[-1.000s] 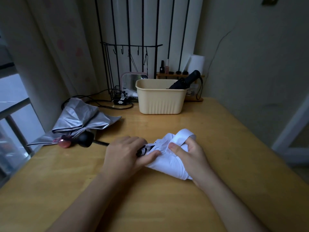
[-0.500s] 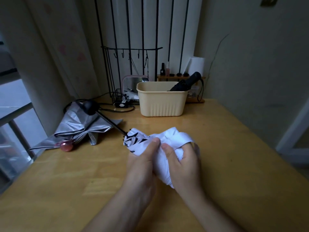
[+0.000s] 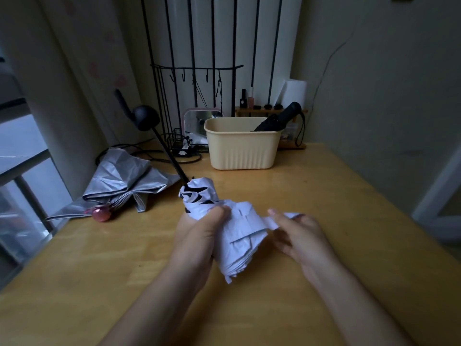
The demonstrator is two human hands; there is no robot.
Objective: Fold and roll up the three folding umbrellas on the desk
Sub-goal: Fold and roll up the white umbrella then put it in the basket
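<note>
Your left hand (image 3: pixel 199 236) gripped the white fabric folding umbrella (image 3: pixel 242 236) around its bunched canopy, just above the wooden tabletop (image 3: pixel 336 196); the fingers (image 3: pixel 277 214) of your right hand (image 3: pixel 301 237) pinched its closure strap (image 3: pixel 270 223). The cloth looked soft, light and slippery: hold the ribs firmly, near the shaft

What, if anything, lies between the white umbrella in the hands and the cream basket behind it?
Nothing visible: only bare desk separates the white umbrella from the cream basket. A black umbrella leans in its right end.
</note>
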